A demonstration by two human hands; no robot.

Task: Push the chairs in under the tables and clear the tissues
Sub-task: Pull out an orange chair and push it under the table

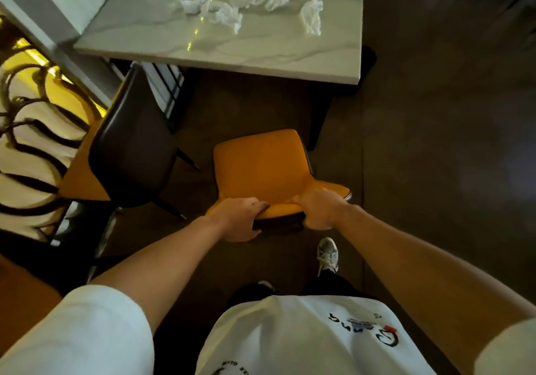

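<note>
left hand: fingers curled, gripping | right hand: curled, gripping | arms extended

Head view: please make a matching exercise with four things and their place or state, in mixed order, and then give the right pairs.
Things:
1. orange chair
2. dark chair
3. tissues
4. shoe

Places or states:
A. crumpled on the marble table
B. on the floor behind the gripped chair
C. standing left of the orange one
D. backrest gripped by the left hand and the right hand

Pairs: 1-D, 2-C, 3-A, 4-B
</note>
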